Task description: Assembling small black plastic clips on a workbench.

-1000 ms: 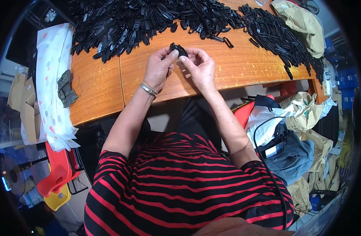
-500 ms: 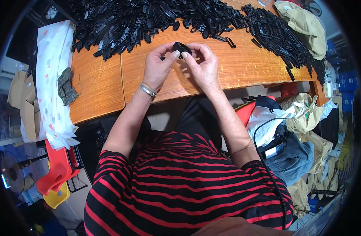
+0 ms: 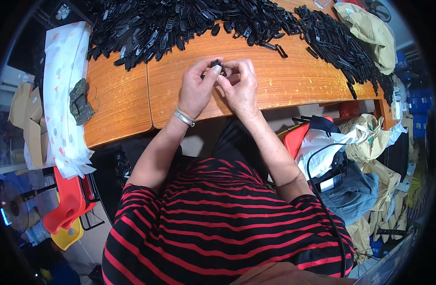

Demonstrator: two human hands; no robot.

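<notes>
Over the front part of the wooden table [image 3: 284, 78], my left hand [image 3: 196, 90] and my right hand [image 3: 242, 92] meet fingertip to fingertip. Between them is a small black plastic part [image 3: 217, 62], mostly hidden by the fingers. The left thumb and fingers pinch it, and the right fingers are curled closed against its right side. Whether it is one piece or two joined cannot be made out. Beyond the hands lies a broad heap of black plastic pieces [image 3: 170, 26], many long and oval. A loose black frame-shaped piece [image 3: 280, 51] rests apart from the heap.
Slim black parts [image 3: 339, 52] form a second heap at the right. A dotted white cloth [image 3: 61, 85] with a dark knitted piece [image 3: 80, 102] covers the table's left end. Red chair [image 3: 68, 202] at lower left; bags and clothing [image 3: 353, 190] at right.
Both hands have come slightly nearer to me and turned. The black part is now more covered by the fingers, and the right fingers have curled in closer.
</notes>
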